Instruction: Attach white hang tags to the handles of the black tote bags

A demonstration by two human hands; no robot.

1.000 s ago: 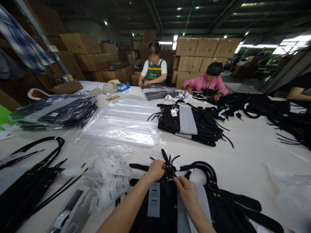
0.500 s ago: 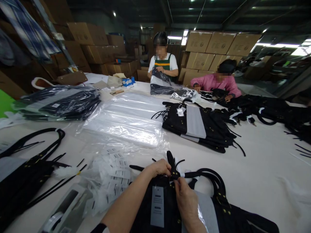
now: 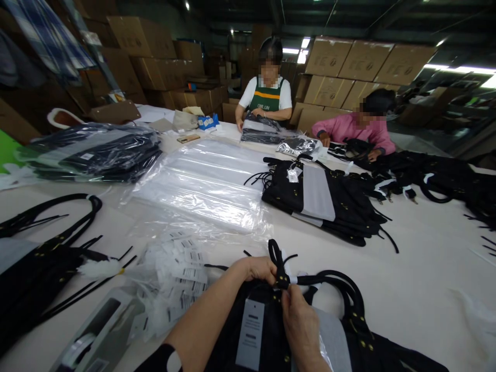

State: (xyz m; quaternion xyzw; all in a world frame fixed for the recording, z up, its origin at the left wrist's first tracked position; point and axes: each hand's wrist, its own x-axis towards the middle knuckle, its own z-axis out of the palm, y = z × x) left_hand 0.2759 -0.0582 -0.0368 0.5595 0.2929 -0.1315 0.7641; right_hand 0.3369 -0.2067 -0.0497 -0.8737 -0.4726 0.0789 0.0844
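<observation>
Both hands pinch the black strap loop (image 3: 279,268) of the black fabric bag (image 3: 271,330): left hand (image 3: 259,269) closed beside it, right hand (image 3: 298,323) gripping below. Hold the loop taut and keep the grey hangtag (image 3: 250,333) clear.

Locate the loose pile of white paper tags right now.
Head view, lower left of centre: the pile of white tags lies on the table, just left of the left hand, between the clear plastic bags and the tape dispenser.

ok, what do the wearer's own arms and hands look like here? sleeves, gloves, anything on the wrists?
Both hands are bare: no gloves, and no rings that can be made out. The left hand comes off a bare forearm; a dark sleeve edge with a white patch shows near the elbow at the bottom of the frame. The right hand has a bare wrist, with no watch or band visible; its arm is cut off by the frame.
</observation>
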